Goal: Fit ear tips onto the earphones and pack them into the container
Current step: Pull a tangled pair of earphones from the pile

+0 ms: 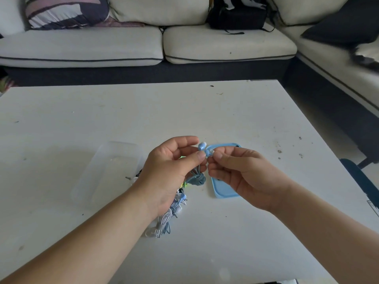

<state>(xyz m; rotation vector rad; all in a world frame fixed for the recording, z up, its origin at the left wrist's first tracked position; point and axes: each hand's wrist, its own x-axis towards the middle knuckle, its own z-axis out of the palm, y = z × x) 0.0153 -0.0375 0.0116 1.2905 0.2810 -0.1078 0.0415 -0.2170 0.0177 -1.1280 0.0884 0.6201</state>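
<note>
Over the near-left edge of the flat light-blue plastic lid (224, 192), I see the left hand (170, 171) curled, thumb and fingers pinching the light-blue wired earphones (202, 145), whose coiled cable hangs below. The right hand (244, 173), above the lid, pinches a small white ear tip (211, 151) against one bud. The clear plastic container (106, 171) lies left of the lid.

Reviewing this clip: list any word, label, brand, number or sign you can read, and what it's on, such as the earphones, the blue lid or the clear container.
No text can be read anywhere in this frame.
On the blue earphones: no marking visible.
On the blue lid: plain where it shows.
On the clear container: no label visible.
On the black bag on the sofa: nothing legible.
</note>
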